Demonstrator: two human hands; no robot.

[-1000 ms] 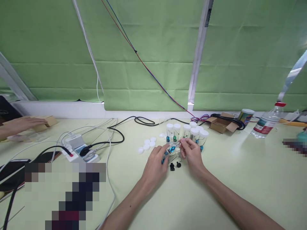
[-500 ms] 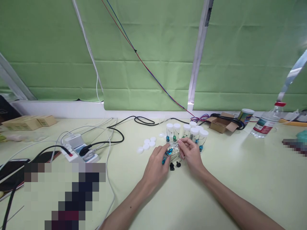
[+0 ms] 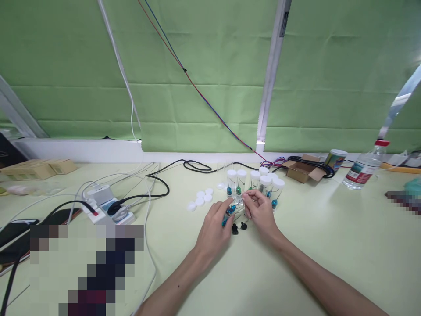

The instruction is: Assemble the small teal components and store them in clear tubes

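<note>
My left hand (image 3: 215,224) is closed around a small shiny blue piece (image 3: 231,210) with a thin stem pointing right. My right hand (image 3: 261,211) is pinched at the other end of that stem, close beside the left fingertips. Another blue piece (image 3: 225,221) shows under my left fingers, partly hidden. Two small black parts lie just below the hands, a squat one (image 3: 234,229) and a round one (image 3: 244,226). Behind the hands stand several clear tubes (image 3: 232,181) with white caps, holding blue or green pieces with thin stems.
Several loose white caps (image 3: 200,201) lie left of the tubes. A power strip (image 3: 112,206) with tangled cables is at left. At the back right are an open cardboard box (image 3: 301,170), a printed can (image 3: 336,160) and a water bottle (image 3: 365,169). Small boxes (image 3: 39,169) sit far left.
The whole view has shifted very slightly. My left fingers and the blue piece have tilted a little; both hands stay in nearly the same place.
</note>
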